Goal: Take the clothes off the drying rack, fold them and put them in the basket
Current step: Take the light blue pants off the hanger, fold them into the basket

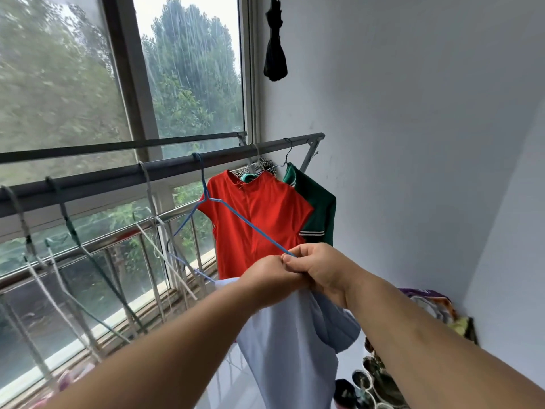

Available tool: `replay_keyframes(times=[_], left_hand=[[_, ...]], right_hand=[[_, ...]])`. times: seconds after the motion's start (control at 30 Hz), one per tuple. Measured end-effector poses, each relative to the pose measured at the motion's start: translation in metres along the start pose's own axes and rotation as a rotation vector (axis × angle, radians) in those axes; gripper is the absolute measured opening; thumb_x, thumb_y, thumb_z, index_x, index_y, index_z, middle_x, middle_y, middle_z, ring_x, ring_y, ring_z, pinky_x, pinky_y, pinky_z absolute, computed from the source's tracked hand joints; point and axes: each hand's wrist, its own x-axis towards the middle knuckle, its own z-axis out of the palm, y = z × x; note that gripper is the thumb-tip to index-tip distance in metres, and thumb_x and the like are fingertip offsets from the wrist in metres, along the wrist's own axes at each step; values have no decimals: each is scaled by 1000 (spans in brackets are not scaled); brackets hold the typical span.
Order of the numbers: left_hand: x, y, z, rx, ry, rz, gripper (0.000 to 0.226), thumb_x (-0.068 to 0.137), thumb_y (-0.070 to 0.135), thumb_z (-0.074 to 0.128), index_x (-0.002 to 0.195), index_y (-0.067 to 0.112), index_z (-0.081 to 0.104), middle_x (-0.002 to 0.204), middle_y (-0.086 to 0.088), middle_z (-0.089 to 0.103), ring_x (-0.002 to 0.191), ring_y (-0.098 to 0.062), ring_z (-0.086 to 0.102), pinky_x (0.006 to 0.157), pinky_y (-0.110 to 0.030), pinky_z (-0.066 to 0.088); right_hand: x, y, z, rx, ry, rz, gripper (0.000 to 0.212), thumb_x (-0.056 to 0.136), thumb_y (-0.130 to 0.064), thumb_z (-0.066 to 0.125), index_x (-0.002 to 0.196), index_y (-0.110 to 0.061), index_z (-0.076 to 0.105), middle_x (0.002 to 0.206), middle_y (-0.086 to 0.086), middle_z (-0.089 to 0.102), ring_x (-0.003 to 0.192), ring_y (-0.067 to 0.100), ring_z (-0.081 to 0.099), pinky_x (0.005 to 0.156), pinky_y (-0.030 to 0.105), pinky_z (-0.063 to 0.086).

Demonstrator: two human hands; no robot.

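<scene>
A wide dark-framed window (126, 69) with a steel guard railing is seen on the left, and a plain white wall (413, 113) on the right. A dark grey metal drying rack rail (118, 175) is stretched across in front of the window, up to the wall.

The pale blue cloth garment (283, 349) is held low in the middle, below both hands, off the rail and hanging slack between the forearms. Behind it a red short-sleeved top (259, 219) and a dark green garment with a striped cuff (320, 211) are hung on the rail near the wall. A row of empty pale wire hangers (67, 219) is hung on the rail's left part. A black folded umbrella (275, 54) is hung high on the wall. A heap of coloured cloth (436, 308) is seen by the wall at right.

A blue wire hanger (241, 219) is hooked on the rail and tilted; its arm crosses in front of the red top. Its end is pinched by the right hand (321, 270). The left hand (271, 281) is closed on the pale garment's top edge, fingers curled tight.
</scene>
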Motion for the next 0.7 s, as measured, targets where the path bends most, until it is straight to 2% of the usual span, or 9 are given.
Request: replay_keyframes(times=[0.1, 0.17, 0.23, 0.3, 0.37, 0.43, 0.53, 0.63, 0.7], left_hand=[[12, 0, -1, 52, -11, -41, 28, 71, 41, 67, 71, 13, 65, 64, -2, 63, 58, -12, 54, 54, -29, 43], [20, -6, -9, 59, 51, -103, 19, 79, 22, 61, 64, 11, 59, 58, -4, 53, 54, -15, 46, 49, -26, 36], [26, -10, -16, -96, 141, -180, 15, 75, 5, 51, 70, 6, 66, 63, -9, 57, 59, -20, 51, 53, -31, 43], [28, -13, -24, -346, 223, -270, 26, 71, -4, 43, 75, 4, 68, 65, -13, 60, 60, -24, 56, 55, -36, 53], [28, -15, -32, -638, 276, -334, 28, 74, -12, 38, 78, 0, 63, 65, -13, 56, 58, -26, 55, 51, -31, 51], [25, -19, -39, -874, 313, -381, 24, 75, -14, 36, 74, -1, 56, 62, -11, 51, 54, -26, 51, 51, -29, 47], [23, -25, -54, -1083, 312, -422, 23, 77, -9, 34, 67, 6, 47, 58, -7, 45, 51, -23, 47, 53, -30, 45], [18, -31, -81, -1236, 292, -390, 25, 79, -3, 30, 78, 2, 54, 72, -12, 57, 67, -30, 57, 66, -40, 52], [10, -33, -100, -1300, 285, -335, 27, 80, 0, 30, 81, 0, 56, 69, -14, 65, 64, -31, 64, 57, -36, 56]], right_hand=[[3, -1, -7, -79, 119, -34, 14, 96, -17, 59, 94, -8, 69, 85, 8, 73, 82, 19, 68, 80, 34, 59], [4, -2, -9, -58, 156, -33, 15, 98, -16, 56, 93, -8, 68, 83, 9, 74, 84, 21, 71, 86, 41, 59], [6, -2, -12, -111, 204, -54, 16, 100, -18, 53, 92, -13, 67, 72, 4, 72, 77, 18, 68, 85, 44, 59], [8, -4, -18, -263, 254, -87, 20, 101, -24, 51, 97, -16, 68, 65, -1, 69, 70, 15, 63, 82, 44, 58], [12, -7, -25, -367, 292, -94, 23, 101, -27, 49, 102, -17, 69, 65, -3, 66, 64, 12, 57, 74, 39, 55], [16, -10, -30, -418, 315, -88, 24, 101, -27, 48, 104, -17, 69, 67, -2, 63, 64, 12, 55, 69, 33, 50], [24, -12, -36, -491, 355, -69, 24, 100, -28, 48, 102, -17, 69, 75, -1, 61, 75, 20, 57, 75, 39, 50], [33, -12, -39, -543, 380, -14, 24, 99, -29, 47, 97, -18, 68, 79, 4, 63, 78, 27, 59, 72, 40, 51], [37, -13, -39, -545, 376, 26, 23, 100, -29, 45, 97, -18, 66, 83, 7, 66, 77, 28, 66, 62, 37, 53]])
